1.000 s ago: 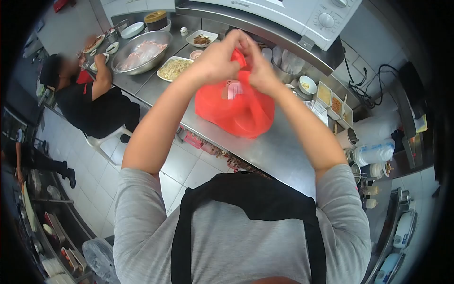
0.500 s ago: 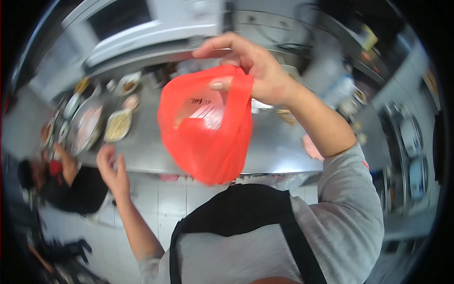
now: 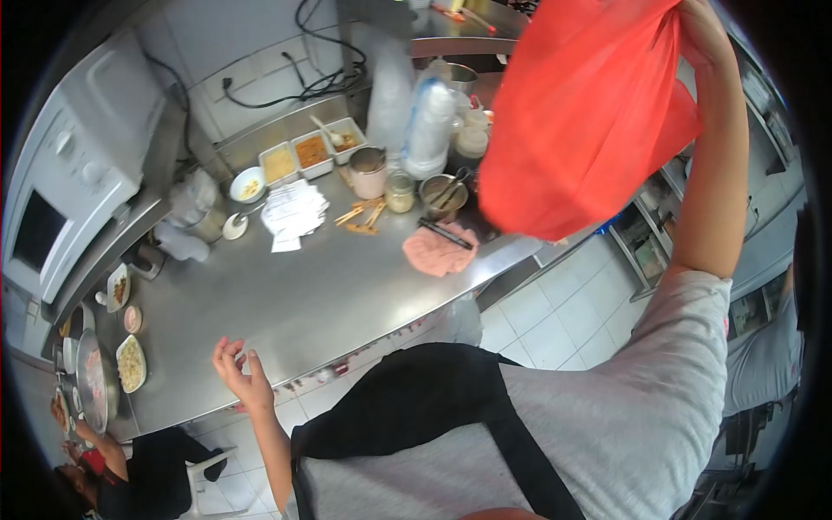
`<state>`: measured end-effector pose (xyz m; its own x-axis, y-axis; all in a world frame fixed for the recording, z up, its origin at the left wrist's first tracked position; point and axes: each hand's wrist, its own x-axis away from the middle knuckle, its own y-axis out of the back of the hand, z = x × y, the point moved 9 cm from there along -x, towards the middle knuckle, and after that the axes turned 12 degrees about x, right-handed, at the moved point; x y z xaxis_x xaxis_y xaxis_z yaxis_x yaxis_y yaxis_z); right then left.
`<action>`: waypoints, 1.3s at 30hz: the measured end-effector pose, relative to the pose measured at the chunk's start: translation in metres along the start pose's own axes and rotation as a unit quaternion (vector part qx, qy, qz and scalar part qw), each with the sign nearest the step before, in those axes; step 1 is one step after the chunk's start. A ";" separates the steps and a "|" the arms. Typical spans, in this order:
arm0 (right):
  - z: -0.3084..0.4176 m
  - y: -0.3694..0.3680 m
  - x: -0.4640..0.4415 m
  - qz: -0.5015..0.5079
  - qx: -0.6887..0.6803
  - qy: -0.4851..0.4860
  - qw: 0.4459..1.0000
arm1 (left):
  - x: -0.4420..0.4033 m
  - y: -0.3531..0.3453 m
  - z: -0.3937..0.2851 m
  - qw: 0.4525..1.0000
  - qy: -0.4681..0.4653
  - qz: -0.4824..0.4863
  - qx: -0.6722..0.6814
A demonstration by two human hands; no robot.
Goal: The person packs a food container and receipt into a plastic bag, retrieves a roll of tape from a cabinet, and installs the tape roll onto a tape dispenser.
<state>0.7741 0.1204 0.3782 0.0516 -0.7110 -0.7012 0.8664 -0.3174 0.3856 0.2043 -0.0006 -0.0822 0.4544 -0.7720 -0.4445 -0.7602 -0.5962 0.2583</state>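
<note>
Head view, current reading. I judge the step in hand to be a one-handed carry: the red plastic bag (image 3: 579, 126) hangs in the upper right of the frame from the right hand (image 3: 706, 36). That hand grips the bag at its gathered top edge; the fingers are partly hidden, so I cannot tell how many are closed on it. The bag lies left of the hand in the frame, its body bulging down and to the left; the contents do not show.

The left hand (image 3: 243, 380) holds nothing. It hangs at lower left, fingers loosely curled and spread, by the front edge of the tabletop (image 3: 251, 325); contact with the metal I cannot confirm.

The bag hides part of the right end of the work area. Near its lower left side I log a pink cloth (image 3: 440, 253) with a black marker (image 3: 446, 233) on it, a metal pot (image 3: 444, 199) with utensils inside, and a stack of plastic cups (image 3: 427, 126).

My judgement on the next move: it calls for a firm hold on the gathered plastic and a level swing, clear of the pot and cups, which the bag's loose side could catch.
</note>
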 end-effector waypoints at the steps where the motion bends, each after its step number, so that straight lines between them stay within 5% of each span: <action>1: -0.042 0.028 -0.015 0.034 0.021 -0.029 0.999 | 0.006 -0.023 -0.006 1.000 -0.005 0.003 0.000; 5: -0.203 0.103 -0.022 0.169 0.105 -0.145 0.969 | 0.043 -0.097 -0.012 0.999 0.016 -0.041 0.004; 9: -0.290 0.111 0.047 0.299 0.144 -0.217 0.918 | 0.083 -0.159 -0.006 0.995 0.078 -0.063 -0.002; 15: -0.457 0.206 0.094 0.210 0.321 -0.156 0.910 | 0.107 -0.220 -0.036 0.997 0.066 -0.026 -0.033; 17: -0.492 0.216 0.114 0.198 0.404 -0.210 0.868 | 0.105 -0.239 -0.040 0.998 0.062 -0.015 -0.030; 20: -0.567 0.233 0.137 0.144 0.398 -0.189 0.886 | 0.103 -0.268 -0.038 0.998 0.066 -0.004 -0.017; 21: -0.583 0.241 0.141 0.122 0.359 -0.215 0.900 | 0.105 -0.276 -0.038 0.997 0.069 -0.002 -0.029; 24: -0.486 0.216 0.162 0.043 0.555 -0.080 0.827 | 0.125 -0.291 -0.045 0.993 0.067 -0.011 -0.095; 26: -0.481 0.204 0.212 0.049 0.520 -0.026 0.852 | 0.140 -0.305 -0.054 0.984 0.041 -0.047 -0.165; 28: -0.504 0.189 0.257 0.127 0.579 -0.083 0.801 | 0.148 -0.330 -0.062 0.977 0.025 -0.064 -0.204; 33: -0.588 0.159 0.252 0.236 0.562 -0.077 0.789 | 0.161 -0.385 -0.080 0.944 0.042 -0.142 -0.296; 39: -0.673 0.179 0.207 0.182 0.540 -0.063 0.819 | 0.199 -0.406 -0.045 0.882 0.158 -0.253 -0.365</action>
<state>1.2747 0.3383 -0.1016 0.0981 -0.9193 -0.3811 -0.1429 -0.3920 0.9088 0.6241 0.0775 -0.2365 0.8441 -0.3210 -0.4295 0.0255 -0.7760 0.6302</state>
